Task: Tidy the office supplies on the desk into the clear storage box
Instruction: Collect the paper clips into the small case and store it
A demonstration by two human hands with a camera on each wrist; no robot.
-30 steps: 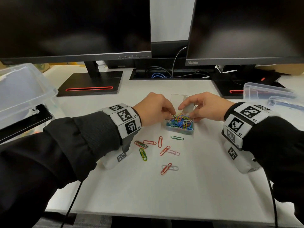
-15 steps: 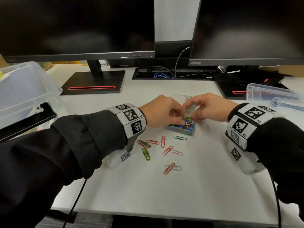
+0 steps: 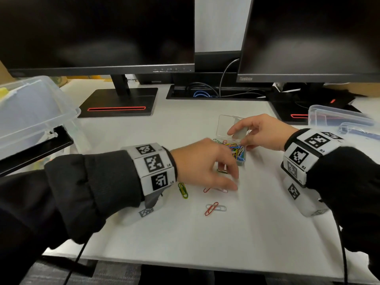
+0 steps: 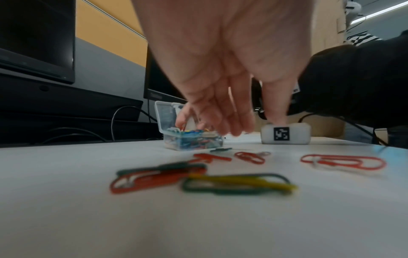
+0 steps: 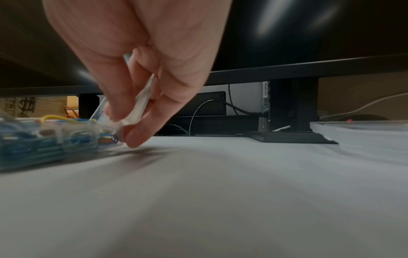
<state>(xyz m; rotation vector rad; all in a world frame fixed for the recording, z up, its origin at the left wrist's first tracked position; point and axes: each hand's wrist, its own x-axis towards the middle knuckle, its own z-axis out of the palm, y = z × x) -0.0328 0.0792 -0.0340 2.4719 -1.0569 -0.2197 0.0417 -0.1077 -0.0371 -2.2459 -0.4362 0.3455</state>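
A small clear paper clip case (image 3: 240, 156) full of coloured clips stands mid-desk, its lid (image 3: 227, 124) tipped up. My right hand (image 3: 239, 138) pinches the case's right rear edge between thumb and fingers; the right wrist view shows that pinch (image 5: 128, 125) on clear plastic beside the case (image 5: 44, 139). My left hand (image 3: 235, 182) hovers low in front of the case, fingers relaxed and holding nothing, over loose clips: a green one (image 3: 222, 171), a red-and-pink pair (image 3: 216, 190), a yellow-green pair (image 3: 183, 190) and a red-and-white pair (image 3: 213, 208). Several loose clips (image 4: 238, 185) lie under the left hand (image 4: 253, 125).
A large clear storage box (image 3: 30, 112) with a black latch sits at the left edge. Another clear plastic container (image 3: 337, 118) lies at the right. Two monitors on black stands (image 3: 117, 103) and a cable slot (image 3: 205, 93) line the back. The desk's front edge is near me.
My left hand has left the case and come back toward me, down over the loose clips. The right hand has kept its hold on the case.
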